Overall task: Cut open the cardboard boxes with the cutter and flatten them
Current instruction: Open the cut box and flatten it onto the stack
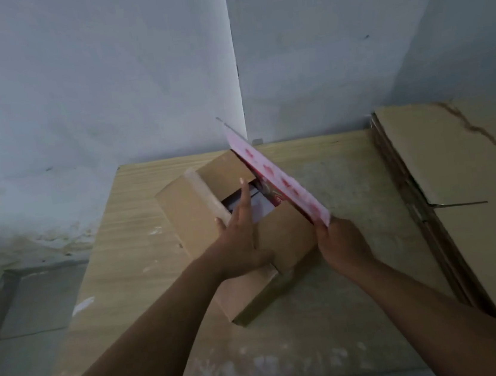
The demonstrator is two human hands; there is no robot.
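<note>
From my remote seat, the blue-grey wall (102, 80) fills the upper half of the head view, its corner running down behind the work. Below it stands the pale wooden desk (125, 265), scuffed and dusty near its front edge, with tiled floor (36, 307) showing to its left. A stack of flattened cardboard (475, 191) lies along the right end of the desk, well apart from the hands.

The cardboard box (193, 213) sits in the middle of the desk, turned at an angle to the front edge, with clear tape across its far flap and its top partly open. Something white shows inside, but I cannot tell what. A pink sheet (280, 183) with red print stands on edge along the right side of the box, tilted, its far corner up against the wall.

The left hand (241, 248) lies on top of the box, its grip apart, with straight fingers reaching across the opening and the thumb on the left flap. The right hand (341, 245) has its grip clamped on the near corner of the pink sheet, just beside the box's right edge.
</note>
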